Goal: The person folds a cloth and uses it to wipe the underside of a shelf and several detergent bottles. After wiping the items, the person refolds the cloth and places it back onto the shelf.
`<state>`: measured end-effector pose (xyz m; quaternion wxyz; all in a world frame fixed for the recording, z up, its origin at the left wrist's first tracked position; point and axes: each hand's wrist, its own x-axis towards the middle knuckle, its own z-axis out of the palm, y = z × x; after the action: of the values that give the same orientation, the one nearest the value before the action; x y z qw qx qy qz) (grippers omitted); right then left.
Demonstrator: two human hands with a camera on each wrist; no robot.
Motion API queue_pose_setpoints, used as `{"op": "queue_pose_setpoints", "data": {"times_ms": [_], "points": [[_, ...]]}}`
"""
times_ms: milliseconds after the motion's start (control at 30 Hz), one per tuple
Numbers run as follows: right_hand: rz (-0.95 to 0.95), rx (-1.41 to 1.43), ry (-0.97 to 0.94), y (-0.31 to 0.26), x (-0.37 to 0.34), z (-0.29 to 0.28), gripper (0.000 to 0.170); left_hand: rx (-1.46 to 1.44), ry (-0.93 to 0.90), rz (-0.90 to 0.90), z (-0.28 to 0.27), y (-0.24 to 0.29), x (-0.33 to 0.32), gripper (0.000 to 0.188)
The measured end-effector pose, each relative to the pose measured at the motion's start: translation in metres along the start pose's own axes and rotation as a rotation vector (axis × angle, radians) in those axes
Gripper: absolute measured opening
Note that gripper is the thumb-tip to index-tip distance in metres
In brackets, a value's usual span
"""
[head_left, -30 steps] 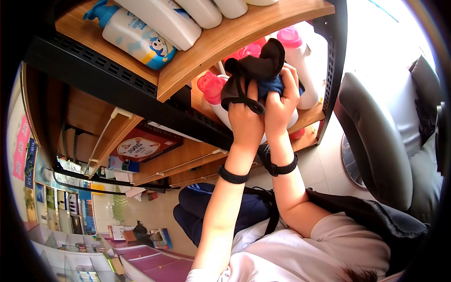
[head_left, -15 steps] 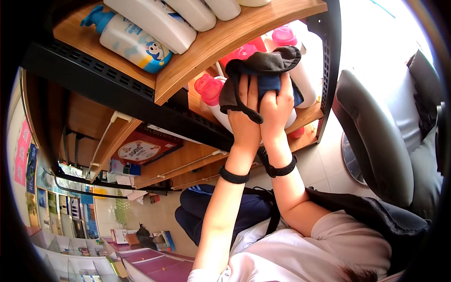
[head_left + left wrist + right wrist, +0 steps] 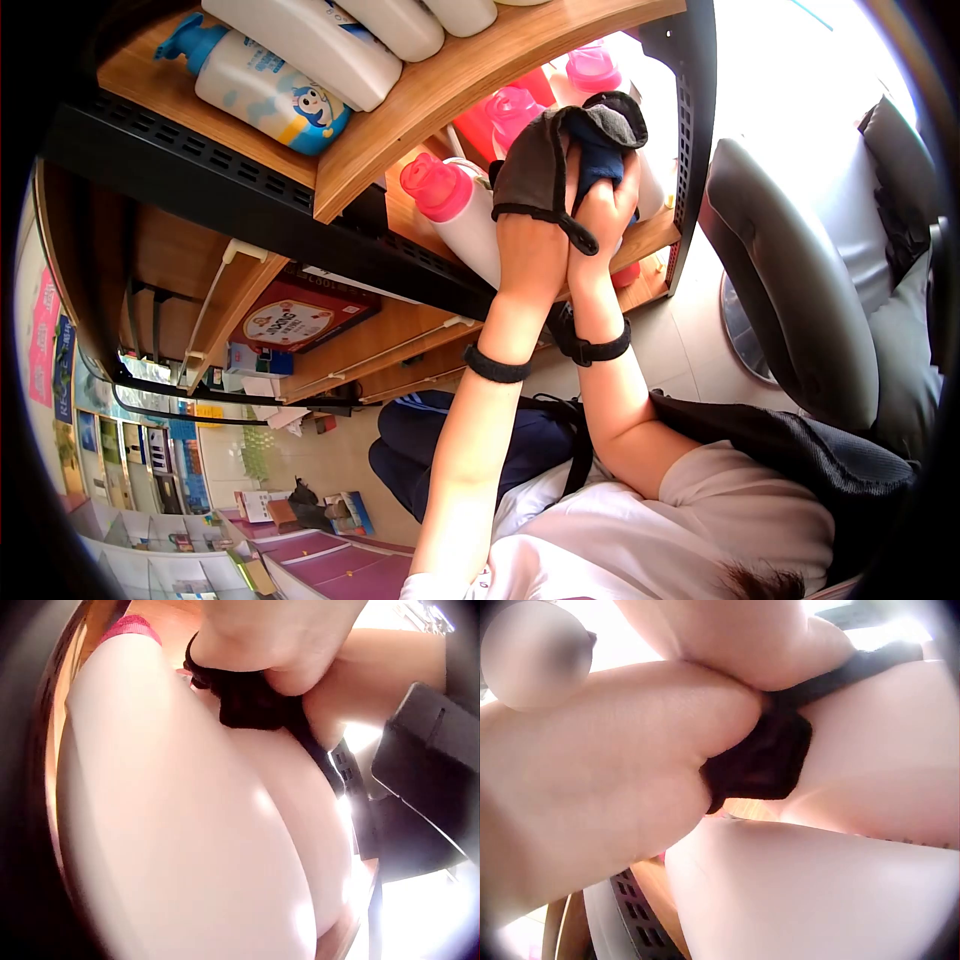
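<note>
- Grips blue-and-dark cloth [image 3: 533,170], long axis from eight to two o'clock, with right hand [image 3: 606,212].
- Points tail [image 3: 584,238] toward four.
- Cannot tell left hand's [image 3: 532,258] covered grip.

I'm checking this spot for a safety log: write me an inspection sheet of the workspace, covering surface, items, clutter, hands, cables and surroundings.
Surface: wooden shelf, partly hidden by bottles and hands.
Job's things: dark cloth, navy in part, at the hands; white bottles with pink caps close by.
Clutter: blue-pump bottle beside other white bottles on the shelf above; red box in another shelf space.
Left hand: fingers mostly covered by the cloth, so its hold cannot be told.
Right hand: holds the navy part.
Cables: nothing seen that is clearly one.
Surroundings: tiled floor; dark cushioned seat on the picture's right.
</note>
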<state>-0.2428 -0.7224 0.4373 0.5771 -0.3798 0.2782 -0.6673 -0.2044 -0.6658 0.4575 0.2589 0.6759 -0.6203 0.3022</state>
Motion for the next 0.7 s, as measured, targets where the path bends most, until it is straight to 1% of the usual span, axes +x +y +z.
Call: {"op": "queue_pose_setpoints", "data": {"times_ms": [67,167,200,267,400,500,700], "points": [[0.036,0.035,-0.011,0.000,-0.001,-0.002,0.044,-0.019,-0.009,0.015,0.000,-0.001,-0.003,0.051],[0.009,0.109,0.007,0.005,-0.003,-0.002,0.048,-0.032,-0.010,0.020,0.001,-0.003,-0.008,0.051],[0.010,0.112,0.007,0.005,-0.003,-0.002,0.048,-0.029,-0.011,0.021,0.001,-0.002,-0.007,0.051],[-0.019,0.060,-0.023,0.005,-0.004,-0.004,0.049,-0.067,-0.039,-0.031,0.001,0.001,-0.007,0.051],[-0.006,0.056,-0.006,0.003,-0.008,-0.004,0.049,-0.095,-0.020,-0.023,0.002,0.001,-0.009,0.051],[0.031,0.064,0.007,0.005,-0.008,-0.005,0.048,-0.101,-0.043,-0.044,0.001,0.001,-0.010,0.050],[0.055,0.143,0.024,0.013,-0.002,-0.006,0.047,-0.083,-0.018,-0.028,0.004,0.002,-0.015,0.048]]}}
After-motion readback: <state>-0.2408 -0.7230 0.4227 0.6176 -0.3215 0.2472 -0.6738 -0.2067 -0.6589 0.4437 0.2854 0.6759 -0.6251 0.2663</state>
